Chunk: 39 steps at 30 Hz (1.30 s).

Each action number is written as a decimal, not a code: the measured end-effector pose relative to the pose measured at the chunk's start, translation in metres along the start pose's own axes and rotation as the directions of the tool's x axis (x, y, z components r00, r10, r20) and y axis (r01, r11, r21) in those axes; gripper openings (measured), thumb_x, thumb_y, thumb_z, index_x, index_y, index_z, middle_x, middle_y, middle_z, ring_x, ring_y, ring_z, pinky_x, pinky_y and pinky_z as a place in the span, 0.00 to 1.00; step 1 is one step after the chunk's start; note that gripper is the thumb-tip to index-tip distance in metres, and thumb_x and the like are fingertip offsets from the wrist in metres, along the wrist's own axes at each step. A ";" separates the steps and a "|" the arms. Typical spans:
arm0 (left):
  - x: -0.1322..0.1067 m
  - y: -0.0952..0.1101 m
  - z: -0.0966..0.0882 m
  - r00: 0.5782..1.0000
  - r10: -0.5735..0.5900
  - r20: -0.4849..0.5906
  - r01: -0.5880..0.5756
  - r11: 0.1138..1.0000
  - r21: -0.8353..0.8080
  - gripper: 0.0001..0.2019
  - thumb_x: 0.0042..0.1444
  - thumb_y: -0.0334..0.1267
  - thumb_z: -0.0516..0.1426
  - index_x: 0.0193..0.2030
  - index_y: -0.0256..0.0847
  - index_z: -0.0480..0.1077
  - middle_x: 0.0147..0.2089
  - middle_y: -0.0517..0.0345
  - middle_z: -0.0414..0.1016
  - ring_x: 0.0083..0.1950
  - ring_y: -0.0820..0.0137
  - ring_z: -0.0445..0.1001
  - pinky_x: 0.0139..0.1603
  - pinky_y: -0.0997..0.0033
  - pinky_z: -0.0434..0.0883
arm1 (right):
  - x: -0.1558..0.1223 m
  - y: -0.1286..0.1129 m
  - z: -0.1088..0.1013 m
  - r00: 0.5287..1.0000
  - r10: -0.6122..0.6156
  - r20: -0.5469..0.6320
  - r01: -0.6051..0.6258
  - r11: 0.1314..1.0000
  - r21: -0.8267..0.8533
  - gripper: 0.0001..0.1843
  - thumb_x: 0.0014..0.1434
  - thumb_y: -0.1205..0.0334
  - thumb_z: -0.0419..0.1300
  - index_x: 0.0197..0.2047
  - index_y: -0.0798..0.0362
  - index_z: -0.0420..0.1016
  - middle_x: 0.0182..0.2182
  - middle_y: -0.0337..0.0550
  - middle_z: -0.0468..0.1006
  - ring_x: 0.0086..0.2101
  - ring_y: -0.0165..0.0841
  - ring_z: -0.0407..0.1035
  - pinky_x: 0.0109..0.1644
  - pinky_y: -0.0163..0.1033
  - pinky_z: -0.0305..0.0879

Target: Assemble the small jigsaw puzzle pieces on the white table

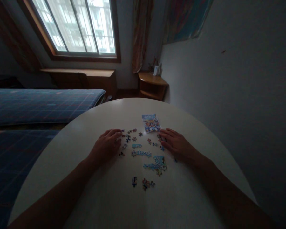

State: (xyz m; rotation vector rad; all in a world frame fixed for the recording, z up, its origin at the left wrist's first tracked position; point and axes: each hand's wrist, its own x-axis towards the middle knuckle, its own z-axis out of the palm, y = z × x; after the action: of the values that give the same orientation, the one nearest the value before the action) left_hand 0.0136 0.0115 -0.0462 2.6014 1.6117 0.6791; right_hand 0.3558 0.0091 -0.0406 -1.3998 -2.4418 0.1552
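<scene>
My left hand (107, 143) rests on the white table at the left edge of a scatter of loose jigsaw pieces (128, 138), fingers stretched out beside them. On the other side, my right hand (175, 143) lies with its fingers extended over a few pieces near the lower corner of a small printed picture sheet (151, 123). Between the hands are a joined blue corner section (159, 162), a joined strip (141, 153) and a short light-blue bit (136, 145). Nearer me lie a small joined cluster (146, 183) and a separate piece (134, 181).
The round white table (105, 197) fills the foreground. A blue plaid mattress (43, 105) is at its left, and a white wall (240, 95) stands close on the right. Behind are a corner shelf (152, 78), a wooden desk (97, 73) and a bright window (78, 28).
</scene>
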 end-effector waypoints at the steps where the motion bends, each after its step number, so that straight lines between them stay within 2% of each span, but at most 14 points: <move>1: 0.000 -0.001 0.000 1.000 -0.030 -0.011 0.030 1.000 0.003 0.15 0.62 0.36 0.50 0.53 0.43 0.72 0.58 0.51 0.74 0.58 0.58 0.71 0.61 0.50 0.68 | -0.001 0.002 0.000 1.000 0.001 -0.001 -0.001 1.000 0.001 0.31 0.69 0.41 0.43 0.65 0.48 0.66 0.65 0.46 0.65 0.66 0.46 0.55 0.67 0.59 0.54; 5: 0.001 -0.004 0.003 0.992 -0.112 -0.051 0.113 0.993 0.017 0.18 0.63 0.36 0.49 0.58 0.39 0.68 0.58 0.47 0.75 0.59 0.57 0.71 0.61 0.50 0.69 | 0.000 0.007 -0.002 0.999 0.039 -0.009 -0.039 0.999 0.006 0.35 0.68 0.37 0.39 0.66 0.49 0.65 0.65 0.48 0.65 0.65 0.46 0.56 0.68 0.59 0.53; 9: 0.003 -0.007 0.008 0.998 -0.055 -0.023 0.055 0.998 -0.011 0.18 0.65 0.39 0.49 0.59 0.38 0.68 0.60 0.47 0.73 0.62 0.59 0.69 0.65 0.52 0.65 | -0.001 0.011 -0.004 0.998 0.063 -0.018 -0.062 0.998 0.019 0.36 0.67 0.36 0.39 0.66 0.49 0.65 0.65 0.48 0.65 0.65 0.47 0.56 0.68 0.58 0.52; 12: 0.006 -0.008 0.009 0.998 -0.056 -0.012 0.056 0.998 -0.010 0.18 0.67 0.41 0.48 0.58 0.39 0.69 0.61 0.50 0.73 0.63 0.60 0.68 0.66 0.52 0.64 | -0.003 0.014 -0.006 0.996 0.084 -0.031 -0.083 0.996 0.027 0.35 0.68 0.38 0.38 0.65 0.48 0.65 0.65 0.47 0.65 0.65 0.46 0.56 0.68 0.58 0.52; 17: 0.014 -0.002 0.007 0.986 -0.161 -0.031 0.162 0.986 0.029 0.17 0.69 0.41 0.45 0.53 0.42 0.71 0.53 0.51 0.79 0.54 0.60 0.75 0.57 0.55 0.71 | -0.001 0.015 -0.009 0.993 0.108 -0.043 -0.107 0.994 0.026 0.36 0.68 0.38 0.36 0.64 0.50 0.67 0.64 0.50 0.67 0.65 0.46 0.56 0.68 0.58 0.52; 20: 0.021 0.001 0.006 0.977 -0.213 -0.025 0.215 0.975 0.062 0.16 0.68 0.40 0.46 0.54 0.42 0.71 0.52 0.50 0.79 0.52 0.59 0.76 0.53 0.56 0.72 | 0.000 0.013 -0.010 0.993 0.104 -0.054 -0.103 0.994 0.024 0.36 0.68 0.38 0.36 0.63 0.51 0.68 0.63 0.50 0.67 0.65 0.45 0.57 0.68 0.58 0.52; 23: 0.033 -0.001 0.003 0.974 -0.222 0.046 0.217 0.971 0.100 0.15 0.66 0.39 0.49 0.52 0.40 0.73 0.52 0.49 0.78 0.51 0.59 0.76 0.53 0.60 0.71 | -0.001 0.012 -0.012 0.994 0.100 -0.050 -0.099 0.995 0.029 0.36 0.68 0.38 0.37 0.63 0.51 0.69 0.63 0.50 0.68 0.65 0.46 0.57 0.68 0.58 0.52; 27: 0.054 -0.010 -0.003 0.955 -0.228 0.190 0.202 0.968 0.147 0.13 0.63 0.40 0.53 0.44 0.38 0.77 0.46 0.47 0.79 0.47 0.61 0.76 0.49 0.66 0.71 | -0.002 0.010 -0.014 0.995 0.093 -0.037 -0.091 0.995 0.033 0.37 0.68 0.38 0.36 0.63 0.52 0.69 0.63 0.51 0.68 0.65 0.47 0.57 0.67 0.59 0.53; 33: 0.076 -0.012 -0.008 0.902 -0.256 0.348 0.187 0.958 0.218 0.09 0.58 0.36 0.56 0.36 0.37 0.78 0.36 0.44 0.80 0.41 0.58 0.78 0.41 0.65 0.70 | -0.002 0.010 -0.011 0.995 0.098 -0.034 -0.098 0.995 0.021 0.38 0.69 0.39 0.35 0.63 0.55 0.69 0.63 0.52 0.67 0.65 0.46 0.57 0.68 0.58 0.53; 36: 0.078 -0.010 -0.008 0.891 -0.246 0.381 0.174 0.961 0.215 0.09 0.56 0.34 0.55 0.34 0.36 0.78 0.36 0.43 0.80 0.40 0.57 0.78 0.40 0.64 0.69 | -0.003 0.011 -0.010 0.993 0.109 -0.054 -0.108 0.994 0.031 0.35 0.69 0.39 0.37 0.62 0.52 0.70 0.63 0.50 0.68 0.65 0.46 0.57 0.68 0.58 0.53; 39: 0.077 -0.012 -0.007 0.897 -0.245 0.368 0.185 0.964 0.191 0.09 0.55 0.33 0.56 0.39 0.37 0.77 0.40 0.44 0.81 0.43 0.58 0.78 0.42 0.65 0.69 | -0.003 0.010 -0.011 0.992 0.109 -0.056 -0.107 0.994 0.031 0.35 0.69 0.39 0.37 0.62 0.52 0.70 0.63 0.51 0.68 0.65 0.46 0.57 0.68 0.59 0.53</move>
State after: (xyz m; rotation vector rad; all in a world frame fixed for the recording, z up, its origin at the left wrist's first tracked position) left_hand 0.0304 0.0817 -0.0150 2.3888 1.8296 0.0204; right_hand 0.3691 0.0108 -0.0334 -1.5034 -2.3094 0.1709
